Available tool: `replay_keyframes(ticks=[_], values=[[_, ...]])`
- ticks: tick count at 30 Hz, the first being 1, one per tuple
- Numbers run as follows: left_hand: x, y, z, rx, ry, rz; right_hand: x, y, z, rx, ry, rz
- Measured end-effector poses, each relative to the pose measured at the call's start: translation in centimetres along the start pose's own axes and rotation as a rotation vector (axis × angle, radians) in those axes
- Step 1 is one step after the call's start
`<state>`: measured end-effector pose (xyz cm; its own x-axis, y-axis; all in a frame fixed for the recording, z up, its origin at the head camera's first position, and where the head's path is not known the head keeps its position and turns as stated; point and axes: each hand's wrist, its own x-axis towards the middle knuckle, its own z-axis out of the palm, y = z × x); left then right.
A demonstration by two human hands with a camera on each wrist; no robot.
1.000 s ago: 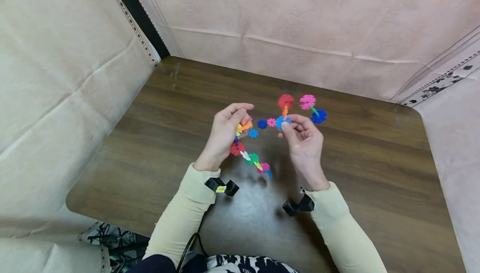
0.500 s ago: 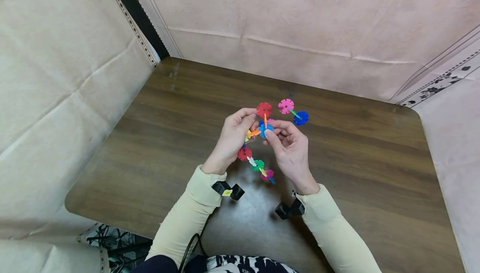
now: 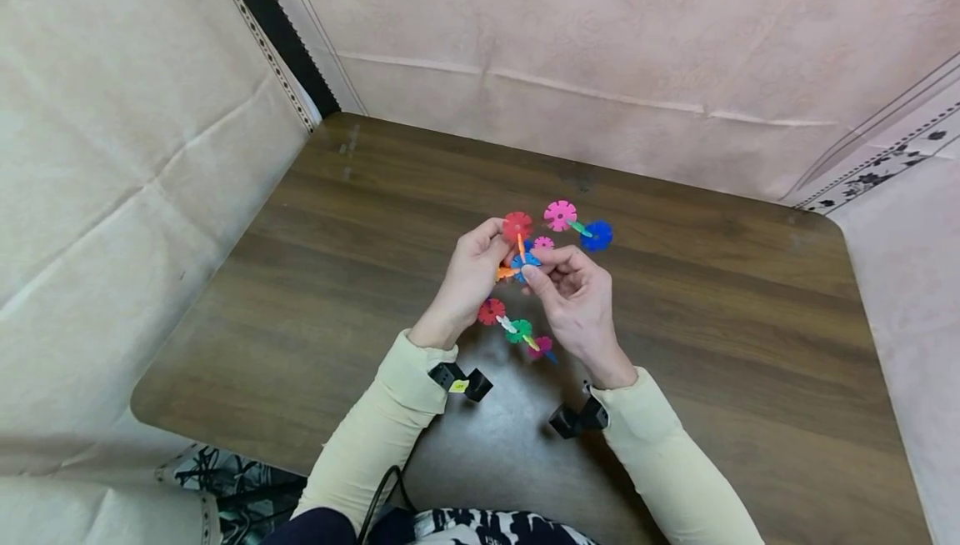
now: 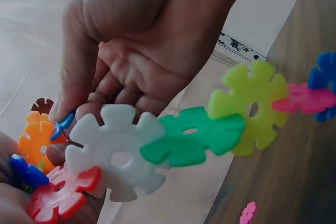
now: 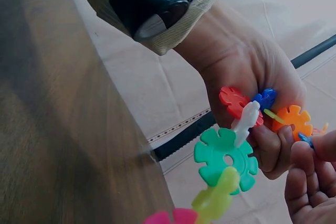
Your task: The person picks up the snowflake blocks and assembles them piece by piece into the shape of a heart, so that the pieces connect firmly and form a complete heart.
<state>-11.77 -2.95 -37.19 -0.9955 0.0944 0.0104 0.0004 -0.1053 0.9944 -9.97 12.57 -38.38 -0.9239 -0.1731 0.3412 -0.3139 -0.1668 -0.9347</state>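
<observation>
In the head view my left hand (image 3: 463, 282) holds one end of a chain of notched plastic snowflake discs. From it trail a red disc (image 3: 491, 312), a white disc (image 4: 118, 150), a green disc (image 4: 191, 136), a yellow-green disc (image 4: 252, 106) and a pink disc, with blue at the tip. An orange disc (image 5: 293, 120) shows by the left fingers. My right hand (image 3: 581, 299) pinches a light blue disc (image 3: 527, 263) right at the orange disc's edge. Above the blue one stand an orange disc and a red disc (image 3: 517, 227). The left fingertips are partly hidden behind these.
Beyond the right hand, a pink disc (image 3: 560, 215) and a dark blue disc (image 3: 597, 235) are joined by a green one. A small loose pink disc (image 3: 543, 242) lies on the brown wooden table (image 3: 712, 320). Pale cloth (image 3: 600, 53) hangs around the table.
My right hand has moved left with the light blue disc and its red and orange pieces, meeting the orange disc. The pink-green-blue group moved left too. My left hand shifted slightly right.
</observation>
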Motion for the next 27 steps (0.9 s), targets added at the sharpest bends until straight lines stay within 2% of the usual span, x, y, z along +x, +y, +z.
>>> replay_keyframes(ticks=[7, 11, 14, 18, 21, 24, 27], values=[[0.0, 0.1, -0.2, 0.020, -0.027, -0.002, 0.3, 0.4, -0.3, -0.007, -0.038, 0.001], [0.0, 0.2, -0.4, -0.087, -0.019, -0.046, 0.5, 0.6, -0.5, 0.007, -0.054, 0.048], [0.1, 0.1, -0.6, -0.190, -0.022, -0.055, 0.6, 0.6, -0.5, 0.037, -0.047, 0.077], [0.0, 0.1, -1.0, -0.279, -0.055, -0.054, 0.7, 0.7, -0.4, 0.078, -0.006, 0.068], [0.0, 0.0, -1.2, -0.285, -0.069, -0.063, 0.9, 0.9, -0.4, 0.097, 0.025, 0.046], [0.1, 0.1, -1.5, -0.245, -0.073, -0.059, 1.0, 0.9, -0.3, 0.111, 0.041, 0.030], [0.5, 0.2, -2.1, -0.229, -0.106, -0.025, 1.0, 0.8, -0.2, 0.117, 0.045, 0.019]])
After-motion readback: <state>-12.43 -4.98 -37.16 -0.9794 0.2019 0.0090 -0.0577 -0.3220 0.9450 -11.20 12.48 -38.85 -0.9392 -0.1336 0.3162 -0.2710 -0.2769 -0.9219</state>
